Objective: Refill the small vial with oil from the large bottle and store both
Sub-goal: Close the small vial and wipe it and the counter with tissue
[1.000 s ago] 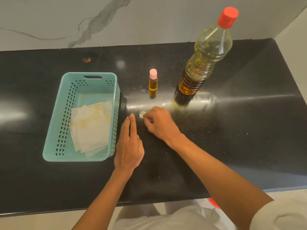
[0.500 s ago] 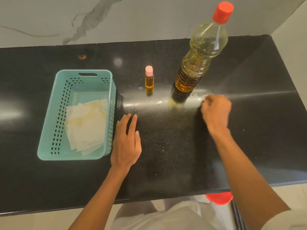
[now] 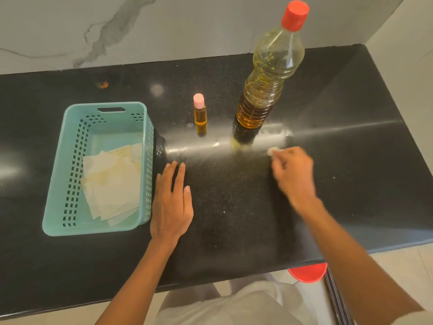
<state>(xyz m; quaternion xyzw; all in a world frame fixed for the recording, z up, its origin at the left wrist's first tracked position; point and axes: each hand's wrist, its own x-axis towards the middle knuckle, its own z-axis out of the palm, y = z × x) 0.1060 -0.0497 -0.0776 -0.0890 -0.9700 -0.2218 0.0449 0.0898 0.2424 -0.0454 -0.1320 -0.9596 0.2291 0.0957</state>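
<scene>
A glossy black speckled table [image 3: 351, 184] runs under a pale, grey-veined wall [image 3: 187, 26], with light streaking across its middle. At the left sits a teal slotted basket [image 3: 150, 174] with stained paper sheets [image 3: 112, 184] lying in it. Just beside it the left hand [image 3: 172, 207] rests flat on the stone, fingers straight, holding nothing. Further back the small vial [image 3: 199, 116], pink-capped, stands upright near the large bottle [image 3: 264, 85], red-capped and partly full of oil. Rightward, the blurred right hand [image 3: 293, 172] pinches a small white wad [image 3: 273, 151] against the table.
</scene>
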